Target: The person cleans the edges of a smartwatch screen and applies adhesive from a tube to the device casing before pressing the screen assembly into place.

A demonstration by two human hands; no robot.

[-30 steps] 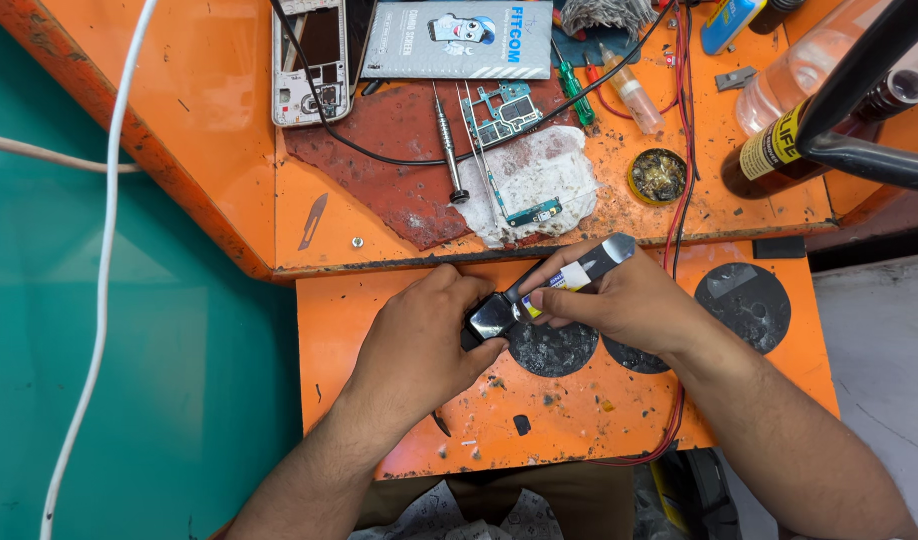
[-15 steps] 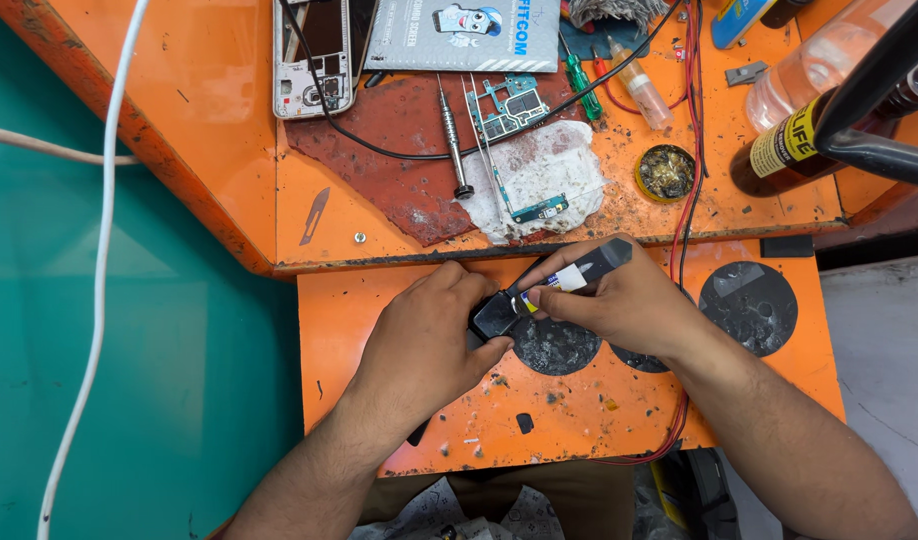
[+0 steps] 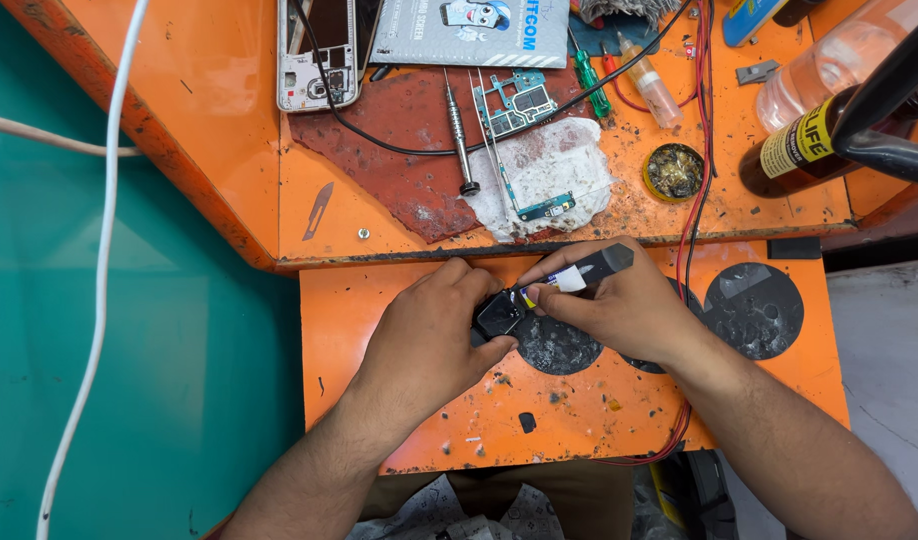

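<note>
part: small black squarish component [image 3: 499, 312], pinched in left hand [image 3: 434, 335] fingertips, held just above the lower orange metal surface [image 3: 579, 420], over the edge of a dark round patch [image 3: 557, 345]
tool: slim tube with dark body and white-yellow tip end [image 3: 582, 273], gripped by right hand [image 3: 619, 305] between thumb and fingers
key relation: tube tip touches or sits just at the part's right edge; cannot tell if there's actual contact
tube axis: runs from upper right down to lower left, tip pointing at the part
nearer hand: both on it; left carries the part, right only meets it via the tube
left pose: forearm in from lower left, knuckles up, fingers curled and closed on the part
right pose: forearm in from lower right, wrist low near the surface, fingers clenched on the tube
behind: white crumpled tissue with a small circuit board [image 3: 544, 190], well apart from the hands
</note>
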